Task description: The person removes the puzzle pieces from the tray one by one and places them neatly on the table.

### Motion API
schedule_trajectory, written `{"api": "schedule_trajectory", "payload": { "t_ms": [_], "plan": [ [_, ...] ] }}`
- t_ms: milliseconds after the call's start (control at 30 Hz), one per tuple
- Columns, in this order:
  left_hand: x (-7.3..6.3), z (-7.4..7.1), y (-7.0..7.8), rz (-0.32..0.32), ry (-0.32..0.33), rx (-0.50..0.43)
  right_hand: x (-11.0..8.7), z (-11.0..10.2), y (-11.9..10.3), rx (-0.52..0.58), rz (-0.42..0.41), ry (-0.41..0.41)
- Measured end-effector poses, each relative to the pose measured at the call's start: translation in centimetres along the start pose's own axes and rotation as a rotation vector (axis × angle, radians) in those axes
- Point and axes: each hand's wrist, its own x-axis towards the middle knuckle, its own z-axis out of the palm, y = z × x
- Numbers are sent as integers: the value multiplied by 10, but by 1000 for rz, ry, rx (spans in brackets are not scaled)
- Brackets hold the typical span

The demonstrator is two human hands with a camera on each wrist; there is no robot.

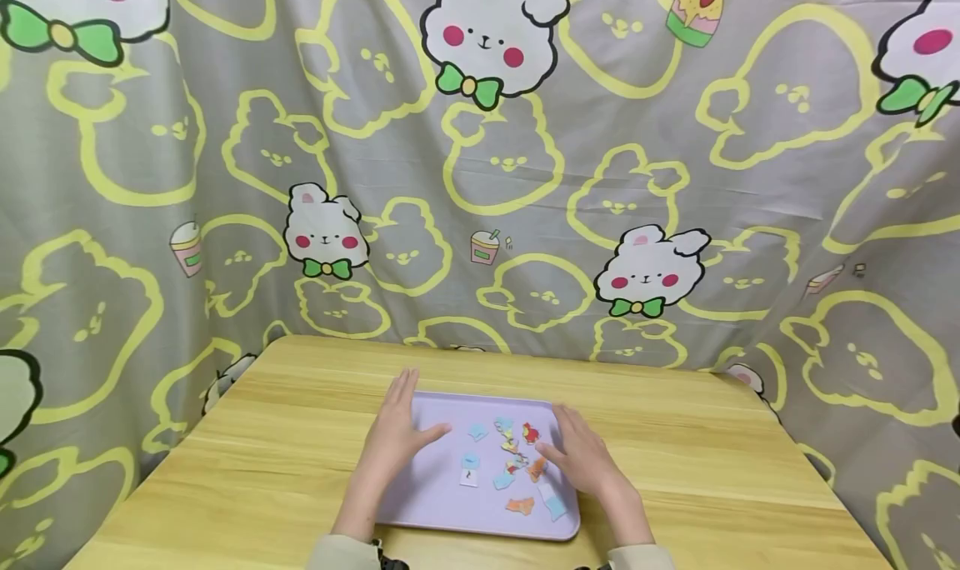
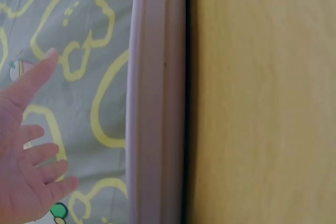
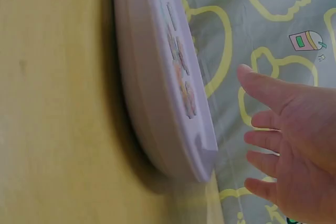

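Note:
A lilac tray point(image 1: 427, 499) lies on the wooden table, with several small flat pieces on it, light blue, orange and red, some with jigsaw-like outlines. My left hand point(image 1: 392, 441) is at the tray's left side, fingers extended and thumb spread over the tray. On the opposite side, my right hand point(image 1: 588, 453) has its thumb pointing inward near a red piece point(image 1: 530, 432) and an orange piece point(image 1: 537, 469). Both wrist views show straight, spread fingers holding nothing: the left hand point(image 2: 31, 177) beyond the tray's wall point(image 2: 152, 98), the right hand point(image 3: 302, 140) beyond its rounded corner point(image 3: 173, 156).
The wooden table point(image 1: 712, 470) extends on both sides of the tray. A grey curtain point(image 1: 525, 245) printed with rabbits and yellow outlines hangs behind the table and along its sides. Another orange piece point(image 1: 521, 506) lies near the tray's front edge.

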Motion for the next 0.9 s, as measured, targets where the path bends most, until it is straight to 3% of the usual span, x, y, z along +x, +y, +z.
{"api": "schedule_trajectory", "payload": {
  "t_ms": [300,467,900],
  "plan": [
    [-2,-10,-14,-27,-22,-66,6,8,6,67,-38,-14],
    [-1,-16,-24,-11,-18,-72,12,12,8,75,-62,-3],
    [-8,-28,-46,-29,-53,-74,25,14,14,-16,-109,21]
  ]
}}
